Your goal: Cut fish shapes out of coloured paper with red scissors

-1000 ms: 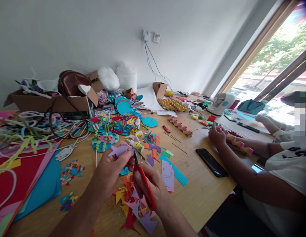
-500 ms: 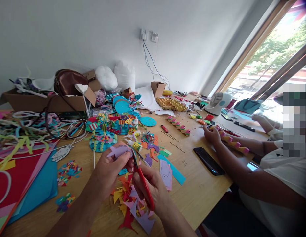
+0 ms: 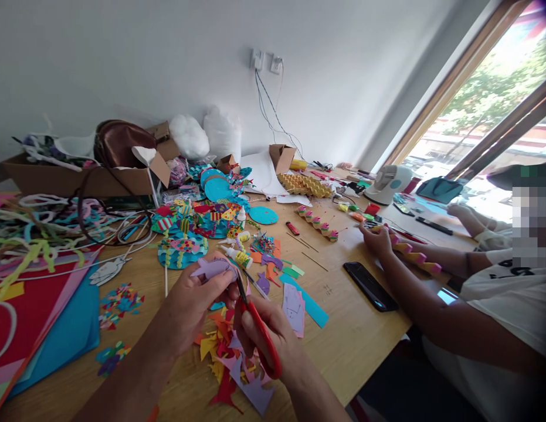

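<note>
- Pinching the purple paper cutout between thumb and fingers, the left hand covers its lower edge; the fingertips behind it are hidden.
- The right hand is closed around the red-handled scissors, masking part of the grips. Whether the blades touch the paper cannot be told.
- Drawn lines on the cutout are too fine to read. A second person is cut off at the right edge.
- The surface is a wooden table. Coloured paper scraps lie below the hands, a glue bottle just beyond them, and a black phone to the right.
- Behind the table rises a pale wall with sockets and hanging cables; a wood-framed window stands at right.
- The cutout is held above the table, at the scissor tips. Its long axis runs roughly from left to right, the pointed end leftward; the scissors point away from the wearer, leaning slightly left.
</note>
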{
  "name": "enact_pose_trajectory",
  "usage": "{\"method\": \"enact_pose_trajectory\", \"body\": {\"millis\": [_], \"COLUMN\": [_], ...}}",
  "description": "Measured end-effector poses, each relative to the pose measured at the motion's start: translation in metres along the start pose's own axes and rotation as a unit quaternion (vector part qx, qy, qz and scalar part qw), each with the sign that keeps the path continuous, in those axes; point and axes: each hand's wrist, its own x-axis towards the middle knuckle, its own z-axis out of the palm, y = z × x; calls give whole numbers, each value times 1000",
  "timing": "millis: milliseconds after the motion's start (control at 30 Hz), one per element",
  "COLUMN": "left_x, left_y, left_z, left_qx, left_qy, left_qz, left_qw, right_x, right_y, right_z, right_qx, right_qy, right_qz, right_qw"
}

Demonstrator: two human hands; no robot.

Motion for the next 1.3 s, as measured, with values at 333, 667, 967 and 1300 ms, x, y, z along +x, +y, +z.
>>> {"method": "enact_pose_trajectory", "body": {"millis": [333, 667, 967, 1300], "left_x": [0, 0, 0, 1], "left_y": [-1, 0, 0, -1], "left_z": [5, 9, 8, 2], "left_qx": [-18, -20, -5, 0], "left_qy": [12, 31, 16, -28], "left_qz": [-11, -16, -19, -35], "left_qw": [1000, 999, 1000, 999], "right_x": [-1, -2, -2, -4], "right_y": [2, 11, 4, 8], "right_z": [0, -3, -4, -6], "right_qx": [7, 8, -32, -42], "right_qy": [15, 20, 31, 26], "right_qz": [5, -15, -2, -11], "right_qw": [1000, 1000, 999, 999]}}
